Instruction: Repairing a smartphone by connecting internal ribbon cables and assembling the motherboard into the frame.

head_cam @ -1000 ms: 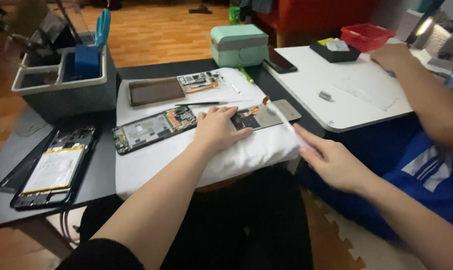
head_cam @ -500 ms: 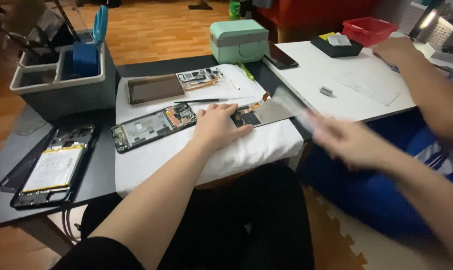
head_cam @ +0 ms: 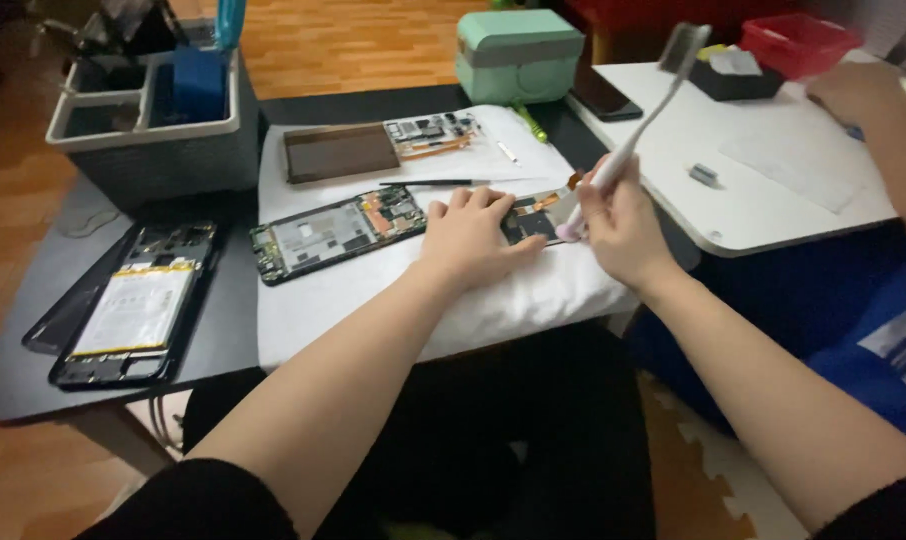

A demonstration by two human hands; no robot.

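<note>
While the left hand (head_cam: 473, 235) lies flat, pinning an opened phone (head_cam: 531, 218) to the white cloth (head_cam: 373, 290), the right hand (head_cam: 618, 225) grips a toothbrush (head_cam: 645, 115), bristle end raised. This looks like the cleaning step; brushing calls for turning the bristles down. Farther off lies another stripped phone (head_cam: 333, 230).

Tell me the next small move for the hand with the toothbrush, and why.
Probably turn the white toothbrush bristles-down onto the small opened circuit piece: the right hand holds it bristles-up beside that piece, which the left hand pins on the white cloth.
</note>
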